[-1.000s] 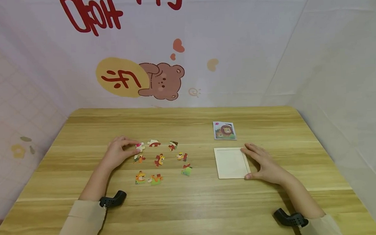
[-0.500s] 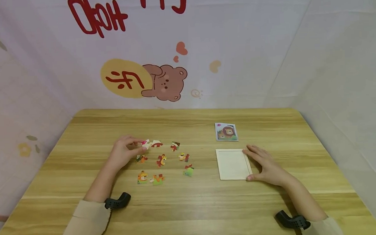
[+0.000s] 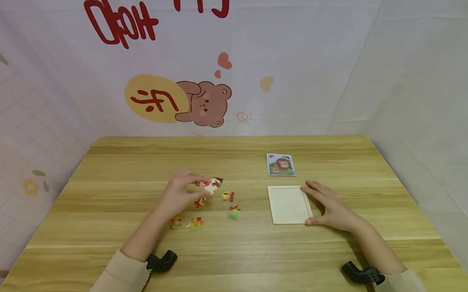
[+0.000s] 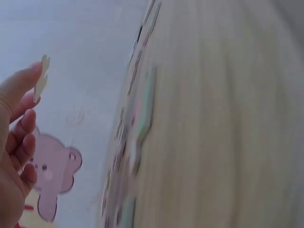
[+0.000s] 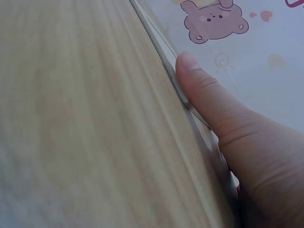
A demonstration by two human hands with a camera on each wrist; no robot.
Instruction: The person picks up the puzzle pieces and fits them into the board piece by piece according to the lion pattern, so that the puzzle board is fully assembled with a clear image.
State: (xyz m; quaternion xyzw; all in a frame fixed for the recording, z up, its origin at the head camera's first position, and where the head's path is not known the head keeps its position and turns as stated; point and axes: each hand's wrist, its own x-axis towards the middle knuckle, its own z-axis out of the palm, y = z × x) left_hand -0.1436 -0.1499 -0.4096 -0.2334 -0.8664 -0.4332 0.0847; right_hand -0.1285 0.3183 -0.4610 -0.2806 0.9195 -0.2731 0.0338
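While the left hand (image 3: 178, 195), lower centre of the frame, pinches a white-and-pink jigsaw piece (image 3: 211, 188), I'd call this the carrying step, wanting a level set-down next, with a square cream wooden-looking tray (image 3: 290, 205) right of centre gripped by the right hand (image 3: 333, 209).

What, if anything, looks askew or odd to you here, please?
The bear printed on the backdrop lies sideways, its ears pointing right, so it looks turned. Around the puzzle pieces and tray, I see nothing spilled or damaged.
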